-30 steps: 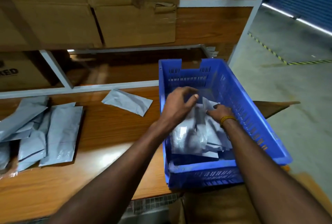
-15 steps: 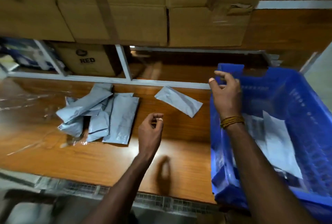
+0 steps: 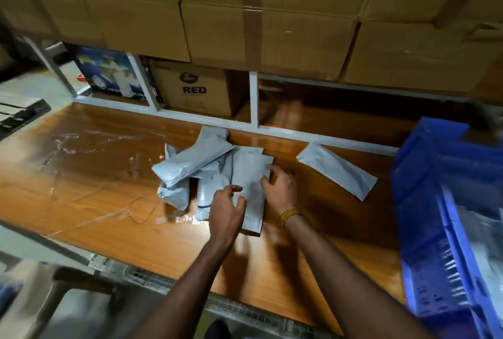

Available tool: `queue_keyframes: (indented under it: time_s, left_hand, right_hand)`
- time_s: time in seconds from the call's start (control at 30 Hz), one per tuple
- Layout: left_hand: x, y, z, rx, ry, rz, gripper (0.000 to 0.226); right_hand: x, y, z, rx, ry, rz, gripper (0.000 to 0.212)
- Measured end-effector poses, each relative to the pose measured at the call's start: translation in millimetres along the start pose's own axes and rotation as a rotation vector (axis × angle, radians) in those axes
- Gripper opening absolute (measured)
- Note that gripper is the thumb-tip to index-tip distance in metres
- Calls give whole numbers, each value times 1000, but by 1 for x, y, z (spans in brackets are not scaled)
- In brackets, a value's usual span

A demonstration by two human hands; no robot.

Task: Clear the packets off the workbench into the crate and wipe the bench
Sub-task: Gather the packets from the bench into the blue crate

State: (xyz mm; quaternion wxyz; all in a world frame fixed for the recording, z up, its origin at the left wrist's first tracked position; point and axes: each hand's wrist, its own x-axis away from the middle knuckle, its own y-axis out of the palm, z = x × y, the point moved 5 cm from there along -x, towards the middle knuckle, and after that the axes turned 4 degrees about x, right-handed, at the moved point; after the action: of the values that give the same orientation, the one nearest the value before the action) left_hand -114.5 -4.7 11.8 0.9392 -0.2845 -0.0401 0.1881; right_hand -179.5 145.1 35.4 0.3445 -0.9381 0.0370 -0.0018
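Note:
A pile of grey plastic packets [image 3: 190, 164] lies in the middle of the wooden workbench [image 3: 89, 175]. On the right side of the pile is a flat packet [image 3: 250, 172]. My left hand [image 3: 227, 212] hovers over its near end with thumb and fingers curled and apart. At the packet's right edge, my right hand [image 3: 281, 187], with a yellow wristband, rests its spread fingers. One more grey packet [image 3: 337, 172] lies alone to the right. At the bench's right end stands the blue crate [image 3: 424, 175], with packets partly visible inside.
Cardboard boxes [image 3: 272, 25] fill the shelf above, and a box marked RED [image 3: 194, 88] stands behind the white shelf frame [image 3: 253, 99]. Scraps of clear tape and film [image 3: 81, 148] lie on the bench's left part. A metal mesh edge [image 3: 163, 281] runs along the front.
Both hands left the crate and moved left to the pile of packets. The view swung left, so the crate now sits at the right edge.

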Motion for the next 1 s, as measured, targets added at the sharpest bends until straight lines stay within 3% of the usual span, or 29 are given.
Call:
queue_keyframes:
  time_s: [0.2,0.4,0.57,0.7,0.83,1.0]
  left_hand:
    - [-57,-25,-23,-246,2,-61,38]
    - [-95,-20,-37,-458,49,-192,50]
    - [-101,-9,-47,-563,10,-202,60]
    - [-100,-5,-56,-656,103,-207,62]
    - [-95,-14,-58,-568,114,-237,63]
    - [-75,-23,-53,-316,68,-295,67]
  right_hand:
    - [-20,83,2,223,52,-154,48]
    - [-25,122,13,320,140,-291,61]
    - [-13,126,12,342,135,-215,60]
    - [-4,115,10,341,126,-146,63]
    - [4,97,7,349,153,-41,64]
    - [15,69,2,187,157,130,62]
